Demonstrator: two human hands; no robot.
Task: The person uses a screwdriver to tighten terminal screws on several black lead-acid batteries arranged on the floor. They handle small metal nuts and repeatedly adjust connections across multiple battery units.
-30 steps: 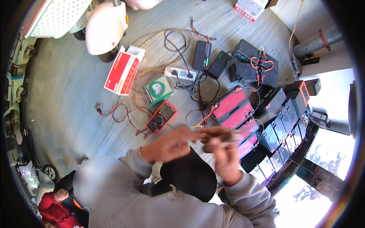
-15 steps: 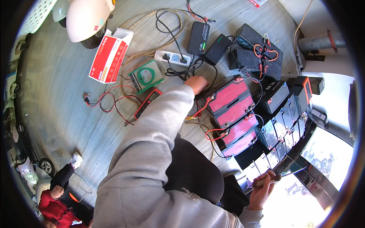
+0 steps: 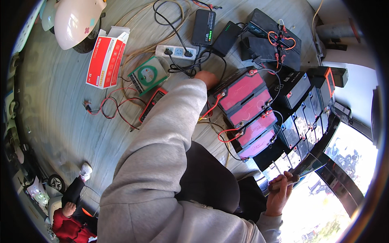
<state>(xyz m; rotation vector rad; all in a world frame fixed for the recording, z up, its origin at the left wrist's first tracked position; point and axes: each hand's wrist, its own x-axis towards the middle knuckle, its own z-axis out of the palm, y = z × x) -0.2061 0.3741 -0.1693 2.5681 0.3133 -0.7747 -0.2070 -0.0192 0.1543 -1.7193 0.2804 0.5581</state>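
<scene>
My left hand (image 3: pixel 207 79) reaches out beside the far left end of a row of pink-topped batteries (image 3: pixel 244 92), near black cables. Its fingers are hidden, so what they touch cannot be told. Red and black leads join the battery terminals. At the lower right, my right hand (image 3: pixel 278 196) is closed around a brown-handled tool (image 3: pixel 282 184) with a thin metal shaft. A red multimeter (image 3: pixel 152 104) lies partly under my left sleeve. Left of it is a green-and-white gauge box (image 3: pixel 148 75).
Beyond my left hand are a white power strip (image 3: pixel 177 52) and two black chargers (image 3: pixel 203 27) with green lights. A red-and-white carton (image 3: pixel 106 60) stands left. More dark batteries (image 3: pixel 299 131) are at the right. A scooter (image 3: pixel 75 22) stands far left; a seated person (image 3: pixel 75 222) is lower left.
The view has shifted slightly, so the floor items sit further left and up. My left hand stays beside the batteries, its fingers now more hidden. My right hand still holds the tool.
</scene>
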